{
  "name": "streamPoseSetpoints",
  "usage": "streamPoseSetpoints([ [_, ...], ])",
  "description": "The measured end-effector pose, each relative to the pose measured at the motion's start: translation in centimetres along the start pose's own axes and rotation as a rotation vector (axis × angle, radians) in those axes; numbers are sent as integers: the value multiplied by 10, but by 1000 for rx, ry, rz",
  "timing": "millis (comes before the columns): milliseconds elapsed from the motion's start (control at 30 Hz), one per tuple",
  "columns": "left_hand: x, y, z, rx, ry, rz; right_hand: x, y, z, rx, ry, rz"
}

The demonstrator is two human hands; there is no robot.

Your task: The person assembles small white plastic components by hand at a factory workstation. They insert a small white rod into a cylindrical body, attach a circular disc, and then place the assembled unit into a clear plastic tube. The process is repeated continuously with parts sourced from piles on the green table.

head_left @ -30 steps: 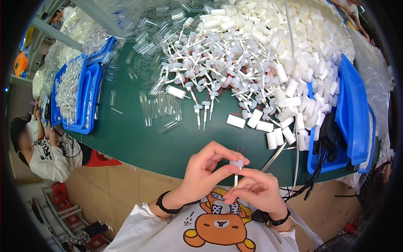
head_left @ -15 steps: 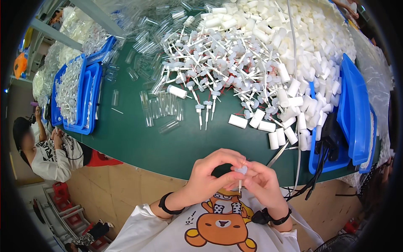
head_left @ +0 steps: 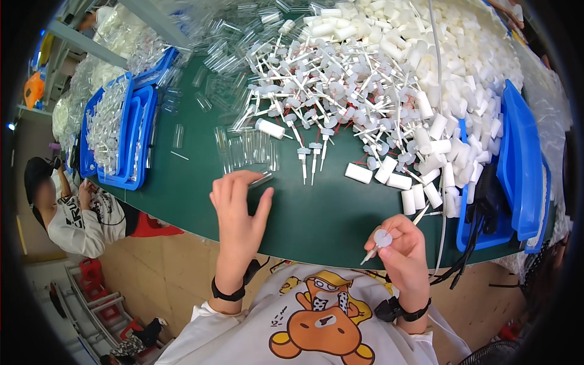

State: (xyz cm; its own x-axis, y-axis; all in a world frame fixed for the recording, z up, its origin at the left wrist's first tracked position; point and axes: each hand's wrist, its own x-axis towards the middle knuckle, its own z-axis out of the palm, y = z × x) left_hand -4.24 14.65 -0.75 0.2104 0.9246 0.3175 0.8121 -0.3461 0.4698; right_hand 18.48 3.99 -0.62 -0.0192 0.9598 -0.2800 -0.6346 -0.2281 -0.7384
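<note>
My right hand (head_left: pixel 403 250) pinches a thin white stem with a round translucent disc (head_left: pixel 382 238) over the table's front edge. The stem's tip points down and to the left. My left hand (head_left: pixel 236 207) is open, thumb and fingers apart, with its fingertips beside a short clear tube (head_left: pixel 261 180) lying on the green table (head_left: pixel 304 225); whether they touch it I cannot tell. More clear tubes (head_left: pixel 248 146) lie in a row just beyond that hand. Three disc-and-stem pieces (head_left: pixel 314 159) sit side by side at the front of a large heap of such pieces (head_left: pixel 322 85).
White cylinders (head_left: pixel 462 67) are heaped at the far right, and several lie loose near the front. Blue trays (head_left: pixel 141 137) stand at the left, others (head_left: pixel 517 164) at the right. A pale cable (head_left: pixel 439 79) and black cables (head_left: pixel 471 234) run down the right. Another person (head_left: pixel 79 213) sits at left.
My hands have parted. The left let go of the disc piece and moved left and forward to the clear tubes; the right moved slightly right, still holding the piece. The view shifted slightly.
</note>
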Motion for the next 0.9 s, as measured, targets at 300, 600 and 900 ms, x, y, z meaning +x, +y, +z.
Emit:
streamPoseSetpoints([
  [300,-3,68,38,-270,-300,235,-8,-7,-9,-17,120,-111],
  [600,-6,67,71,-320,-235,163,-16,-21,-11,8,81,-158],
  [900,-12,66,43,-790,-441,-78,-20,-27,-12,-146,38,-132],
])
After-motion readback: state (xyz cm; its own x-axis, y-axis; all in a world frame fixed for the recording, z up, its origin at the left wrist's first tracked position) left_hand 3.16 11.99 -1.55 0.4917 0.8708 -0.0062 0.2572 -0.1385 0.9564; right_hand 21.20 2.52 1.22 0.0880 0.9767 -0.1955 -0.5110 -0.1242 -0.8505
